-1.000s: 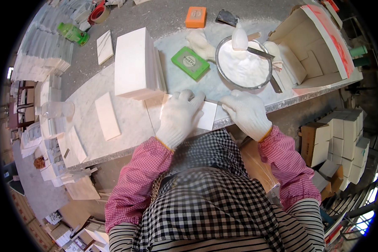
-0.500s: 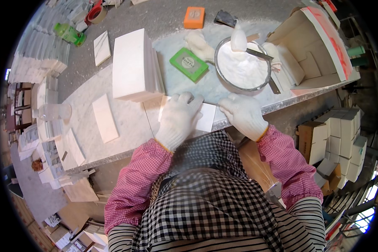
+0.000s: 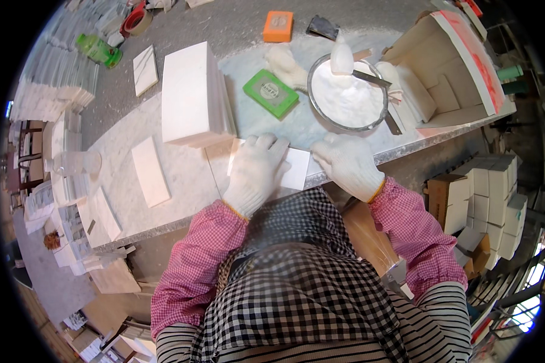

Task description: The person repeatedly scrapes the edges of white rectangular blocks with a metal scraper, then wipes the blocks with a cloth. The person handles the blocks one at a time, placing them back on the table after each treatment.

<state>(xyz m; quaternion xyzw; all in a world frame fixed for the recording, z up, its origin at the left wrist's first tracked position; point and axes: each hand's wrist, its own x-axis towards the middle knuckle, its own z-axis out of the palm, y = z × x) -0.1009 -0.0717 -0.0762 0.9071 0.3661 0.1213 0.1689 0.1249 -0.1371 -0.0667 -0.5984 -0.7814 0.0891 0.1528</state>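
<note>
White knit gloves cover both my hands at the near edge of a marble-topped bench. My left hand (image 3: 255,174) rests with curled fingers on a small white tile (image 3: 297,170), holding it against the bench; a paler brown-edged strip shows beside its fingers. By the tile's upper right corner, my right hand (image 3: 347,164) is closed, fingers and thumb drawn together; whatever it pinches is hidden. Just beyond my left hand stands a tall stack of white tiles (image 3: 189,91). A round bowl (image 3: 349,129) of white powder or paste sits past my right hand, with a white bottle (image 3: 341,59) and a flat blade (image 3: 371,78) over it.
A green sanding pad (image 3: 271,93) and an orange block (image 3: 278,26) lie farther back. At the right, an open cardboard box (image 3: 445,69) rests on its side. Single tiles (image 3: 151,171) lie left of the stack. Stacked white boxes (image 3: 490,193) stand below the bench's right side.
The whole view has shifted very slightly. My right hand has moved little, turning slightly near the tile's corner; my left hand keeps its place on the tile.
</note>
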